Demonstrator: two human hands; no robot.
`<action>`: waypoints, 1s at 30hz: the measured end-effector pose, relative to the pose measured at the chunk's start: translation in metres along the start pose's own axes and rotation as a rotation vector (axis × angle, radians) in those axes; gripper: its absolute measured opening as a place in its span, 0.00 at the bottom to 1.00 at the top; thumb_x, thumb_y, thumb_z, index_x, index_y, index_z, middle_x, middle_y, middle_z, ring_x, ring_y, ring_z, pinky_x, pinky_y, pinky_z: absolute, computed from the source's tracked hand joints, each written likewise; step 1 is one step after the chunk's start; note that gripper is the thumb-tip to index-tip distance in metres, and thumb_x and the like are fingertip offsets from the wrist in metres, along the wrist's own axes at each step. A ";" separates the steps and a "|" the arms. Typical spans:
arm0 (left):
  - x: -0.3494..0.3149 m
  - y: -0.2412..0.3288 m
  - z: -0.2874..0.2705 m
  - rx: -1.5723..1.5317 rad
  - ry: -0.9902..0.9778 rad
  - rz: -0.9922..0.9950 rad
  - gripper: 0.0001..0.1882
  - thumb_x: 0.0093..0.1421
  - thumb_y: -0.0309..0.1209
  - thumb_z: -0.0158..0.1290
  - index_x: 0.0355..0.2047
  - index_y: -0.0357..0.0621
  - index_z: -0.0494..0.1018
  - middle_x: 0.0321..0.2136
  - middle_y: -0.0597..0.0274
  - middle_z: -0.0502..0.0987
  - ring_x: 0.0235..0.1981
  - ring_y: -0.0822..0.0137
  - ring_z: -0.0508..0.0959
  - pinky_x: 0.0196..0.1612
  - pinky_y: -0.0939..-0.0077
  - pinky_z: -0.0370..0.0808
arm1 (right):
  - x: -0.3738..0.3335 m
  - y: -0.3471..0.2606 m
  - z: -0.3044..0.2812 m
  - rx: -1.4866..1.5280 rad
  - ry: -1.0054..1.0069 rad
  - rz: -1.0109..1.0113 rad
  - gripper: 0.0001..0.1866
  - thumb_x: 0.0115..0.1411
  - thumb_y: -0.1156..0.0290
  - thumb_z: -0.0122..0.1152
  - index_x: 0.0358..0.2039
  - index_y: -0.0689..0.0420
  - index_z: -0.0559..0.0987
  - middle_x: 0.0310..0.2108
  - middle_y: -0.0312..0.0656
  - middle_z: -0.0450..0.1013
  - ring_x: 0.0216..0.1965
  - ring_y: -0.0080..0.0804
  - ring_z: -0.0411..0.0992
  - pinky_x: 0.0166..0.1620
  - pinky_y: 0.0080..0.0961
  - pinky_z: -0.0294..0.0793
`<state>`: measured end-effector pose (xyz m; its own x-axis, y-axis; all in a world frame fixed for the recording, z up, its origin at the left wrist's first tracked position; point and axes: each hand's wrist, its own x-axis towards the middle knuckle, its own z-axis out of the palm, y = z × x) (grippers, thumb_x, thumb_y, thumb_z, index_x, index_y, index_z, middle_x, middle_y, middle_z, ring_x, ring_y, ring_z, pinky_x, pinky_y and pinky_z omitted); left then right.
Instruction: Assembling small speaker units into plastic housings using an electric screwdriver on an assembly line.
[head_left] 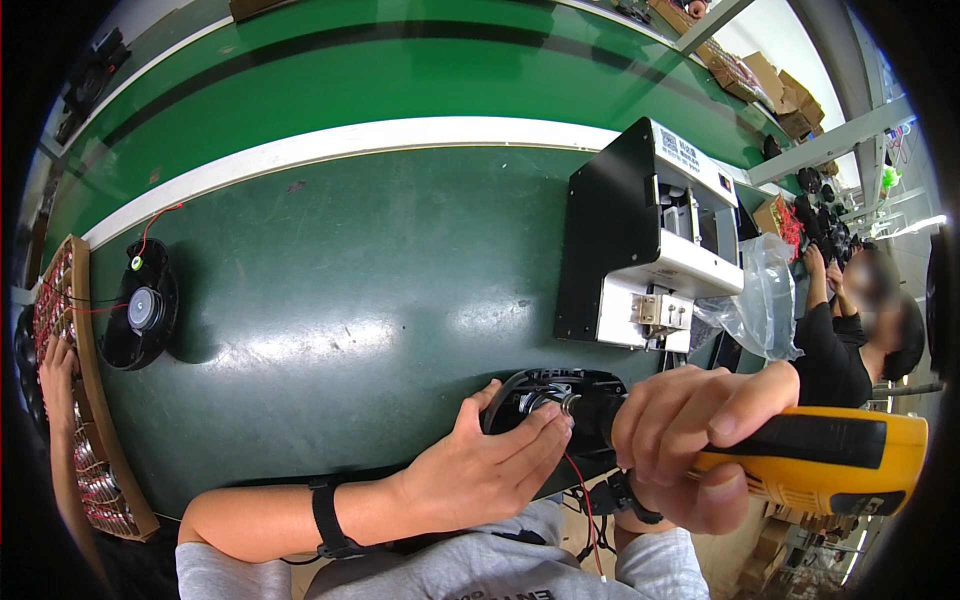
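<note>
A black plastic speaker housing (512, 388) lies at the near edge of the green table. My left hand (490, 455) grips it, with fingertips pressed onto the metal part inside. A red wire (584, 495) hangs from the housing over the edge. My right hand (690, 430) is wrapped around a yellow and black electric screwdriver (870, 450), held almost level. Its tip points left and meets the housing beside my left fingertips; the exact contact point is partly hidden by the fingers.
Another speaker housing (145, 310) with wires lies at the left. Beyond it, a co-worker's hand (57, 385) reaches over a cardboard tray (120, 455) of parts. A black and white machine (610, 250) stands right of centre, beside a clear plastic bag (770, 305). Another person (850, 340) works at far right.
</note>
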<state>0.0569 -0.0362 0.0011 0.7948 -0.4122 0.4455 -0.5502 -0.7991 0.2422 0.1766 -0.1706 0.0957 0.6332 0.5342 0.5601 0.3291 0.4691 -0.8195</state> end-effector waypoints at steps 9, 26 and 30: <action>-0.001 0.001 0.002 -0.014 0.006 -0.016 0.20 0.61 0.34 0.53 0.51 0.39 0.79 0.53 0.57 0.77 0.60 0.65 0.71 0.51 0.41 0.76 | 0.001 -0.008 -0.004 -0.008 -0.070 0.057 0.15 0.68 0.64 0.61 0.45 0.55 0.65 0.18 0.34 0.69 0.13 0.23 0.67 0.17 0.21 0.72; 0.001 0.000 0.000 -0.018 -0.003 -0.016 0.20 0.60 0.34 0.53 0.50 0.39 0.79 0.53 0.57 0.77 0.61 0.64 0.71 0.52 0.41 0.75 | 0.003 -0.002 -0.004 0.032 -0.048 -0.022 0.15 0.67 0.65 0.60 0.45 0.56 0.65 0.16 0.33 0.67 0.12 0.22 0.65 0.17 0.20 0.70; 0.004 -0.001 0.002 -0.168 0.058 -0.082 0.15 0.60 0.38 0.60 0.43 0.41 0.79 0.52 0.55 0.78 0.60 0.62 0.74 0.54 0.43 0.73 | 0.007 -0.026 -0.016 0.027 -0.006 -0.065 0.15 0.67 0.65 0.60 0.45 0.56 0.65 0.15 0.33 0.69 0.12 0.23 0.65 0.17 0.18 0.70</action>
<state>0.0611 -0.0383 0.0006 0.8254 -0.3185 0.4660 -0.5227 -0.7431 0.4178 0.1836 -0.1905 0.1188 0.6067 0.5062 0.6129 0.3505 0.5216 -0.7778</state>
